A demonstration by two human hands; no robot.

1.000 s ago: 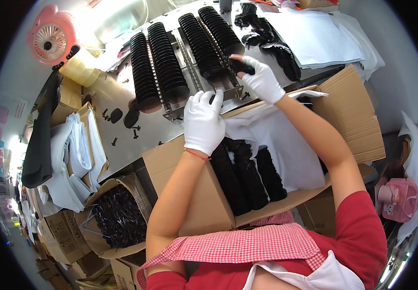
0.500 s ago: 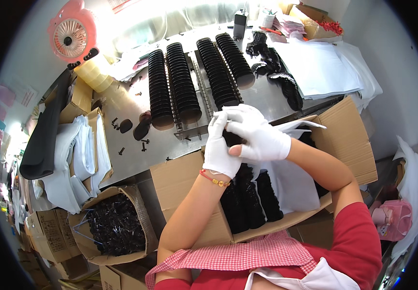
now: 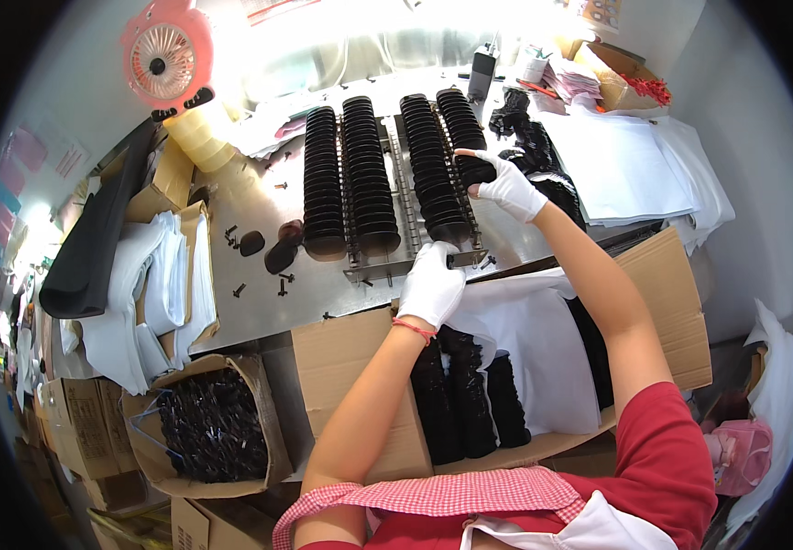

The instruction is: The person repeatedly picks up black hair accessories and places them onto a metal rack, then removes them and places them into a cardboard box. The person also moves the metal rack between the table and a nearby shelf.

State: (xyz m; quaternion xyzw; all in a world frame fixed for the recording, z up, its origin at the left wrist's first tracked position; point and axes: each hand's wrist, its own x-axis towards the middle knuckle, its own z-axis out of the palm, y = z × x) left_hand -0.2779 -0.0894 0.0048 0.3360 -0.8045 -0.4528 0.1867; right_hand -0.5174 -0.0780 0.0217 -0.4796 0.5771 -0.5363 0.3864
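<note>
1. The right hand (image 3: 509, 188), in a white glove, is closed around a short stack of black round pieces (image 3: 477, 169) at the rightmost row of the metal rack (image 3: 403, 266)
2. The left hand (image 3: 430, 284), also gloved in white, has its fingers curled on the near end of the same row, just above the rack's front bar; whether it grips a piece there cannot be told
3. The rack stands near the middle of the desk (image 3: 259, 302) and carries four long rows of black round pieces (image 3: 364, 174)
4. Below the hands, at the desk's near edge, an open cardboard box (image 3: 350, 376) holds upright black stacks (image 3: 470, 403) beside white paper (image 3: 543, 357)
5. A pink fan (image 3: 163, 57) sits at the far left corner, and a smaller carton of dark parts (image 3: 213, 426) stands lower left
</note>
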